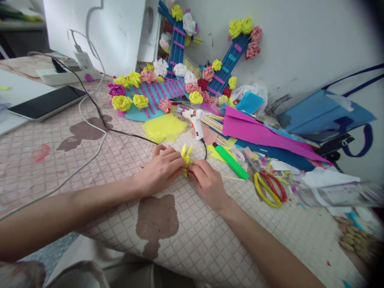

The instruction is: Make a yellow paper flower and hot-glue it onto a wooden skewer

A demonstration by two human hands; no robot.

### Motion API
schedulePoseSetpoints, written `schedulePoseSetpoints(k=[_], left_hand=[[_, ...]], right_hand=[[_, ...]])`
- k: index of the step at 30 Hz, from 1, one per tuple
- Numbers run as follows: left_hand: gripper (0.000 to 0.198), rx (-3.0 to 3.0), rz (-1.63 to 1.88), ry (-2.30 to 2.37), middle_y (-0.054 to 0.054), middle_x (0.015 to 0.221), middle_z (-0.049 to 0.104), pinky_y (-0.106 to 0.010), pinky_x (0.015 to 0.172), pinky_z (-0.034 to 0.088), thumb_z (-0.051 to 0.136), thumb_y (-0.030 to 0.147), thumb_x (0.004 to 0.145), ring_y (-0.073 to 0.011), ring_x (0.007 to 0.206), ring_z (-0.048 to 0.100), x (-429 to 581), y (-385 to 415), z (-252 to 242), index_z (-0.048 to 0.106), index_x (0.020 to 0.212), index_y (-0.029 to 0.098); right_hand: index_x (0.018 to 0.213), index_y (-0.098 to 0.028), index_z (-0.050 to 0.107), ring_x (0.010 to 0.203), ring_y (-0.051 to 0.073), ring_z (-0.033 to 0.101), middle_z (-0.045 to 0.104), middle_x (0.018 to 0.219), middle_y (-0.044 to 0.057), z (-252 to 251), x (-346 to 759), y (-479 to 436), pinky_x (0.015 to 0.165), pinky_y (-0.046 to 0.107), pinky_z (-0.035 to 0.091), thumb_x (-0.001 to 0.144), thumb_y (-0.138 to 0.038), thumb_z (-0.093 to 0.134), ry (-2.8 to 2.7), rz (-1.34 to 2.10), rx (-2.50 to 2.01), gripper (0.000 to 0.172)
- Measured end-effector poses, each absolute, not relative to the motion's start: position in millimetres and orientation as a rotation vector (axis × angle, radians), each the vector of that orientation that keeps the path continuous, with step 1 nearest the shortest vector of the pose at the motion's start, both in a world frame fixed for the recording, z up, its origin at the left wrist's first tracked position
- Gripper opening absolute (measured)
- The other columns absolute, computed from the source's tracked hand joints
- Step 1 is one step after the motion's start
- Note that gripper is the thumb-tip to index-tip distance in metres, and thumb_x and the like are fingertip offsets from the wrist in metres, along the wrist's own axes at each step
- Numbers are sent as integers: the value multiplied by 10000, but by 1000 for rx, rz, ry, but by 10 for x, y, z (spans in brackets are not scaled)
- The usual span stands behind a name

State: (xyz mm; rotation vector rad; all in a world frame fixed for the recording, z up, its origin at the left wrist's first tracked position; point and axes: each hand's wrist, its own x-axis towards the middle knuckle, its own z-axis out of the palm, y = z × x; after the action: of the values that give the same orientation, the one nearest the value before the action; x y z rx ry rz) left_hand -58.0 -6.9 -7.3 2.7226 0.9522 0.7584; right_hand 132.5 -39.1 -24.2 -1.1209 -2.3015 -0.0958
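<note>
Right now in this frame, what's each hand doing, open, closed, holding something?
Left hand: closed, fingers on the yellow paper piece.
Right hand: closed, fingertips pinching the same piece.

The grid-patterned table (120, 168) bears a yellow sheet (164, 127), glue gun (196, 124), green tool (231, 161), scissors (268, 188) and power strip (51, 77)

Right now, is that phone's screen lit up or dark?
Dark. The phone lies face up, and its glass is plain black with no picture glowing. Whether it's switched off or just asleep, I can't tell.
</note>
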Motion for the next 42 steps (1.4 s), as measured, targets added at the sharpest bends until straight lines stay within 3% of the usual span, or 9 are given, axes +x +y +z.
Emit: schedulePoseSetpoints(k=[12, 19, 30, 37, 42], left_hand=[[217, 2757, 731, 985, -32, 838, 594, -374, 814, 282, 394, 232, 949, -186, 847, 497, -565, -89, -49, 570, 836, 174], [75, 2745, 748, 998, -26, 862, 594, -382, 847, 281, 498, 216, 896, -199, 894, 494, -583, -89, -59, 560, 876, 179], [187, 2785, 693, 1050, -19, 817, 575, -392, 857, 272, 426, 188, 936, -186, 849, 487, -581, -96, -64, 561, 809, 162], [69, 2763, 730, 1049, -24, 879, 583, -403, 861, 266, 510, 214, 894, -210, 912, 490, -589, -98, -52, 560, 879, 169], [135, 2786, 715, 1067, -22, 840, 576, -408, 870, 264, 467, 212, 920, -199, 880, 490, -589, -101, -59, 558, 830, 168]], right_hand=[[913, -157, 592, 863, 188, 565, 597, 918, 92, -216, 1307, -395, 723, 307, 505, 912, -169, 426, -2286, -3, -1159, 166], [936, -150, 593, 870, 194, 569, 606, 925, 97, -219, 1305, -400, 737, 316, 507, 917, -148, 406, -2301, -26, -1207, 188], [924, -168, 577, 872, 195, 552, 582, 947, 87, -230, 1309, -406, 738, 317, 504, 914, -173, 432, -2267, 17, -1227, 146], [925, -153, 587, 857, 198, 561, 594, 927, 96, -215, 1294, -410, 717, 319, 504, 923, -160, 415, -2291, -22, -1226, 173], [925, -149, 592, 843, 203, 559, 597, 918, 95, -224, 1285, -412, 704, 326, 501, 924, -164, 415, -2301, -31, -1244, 177]])
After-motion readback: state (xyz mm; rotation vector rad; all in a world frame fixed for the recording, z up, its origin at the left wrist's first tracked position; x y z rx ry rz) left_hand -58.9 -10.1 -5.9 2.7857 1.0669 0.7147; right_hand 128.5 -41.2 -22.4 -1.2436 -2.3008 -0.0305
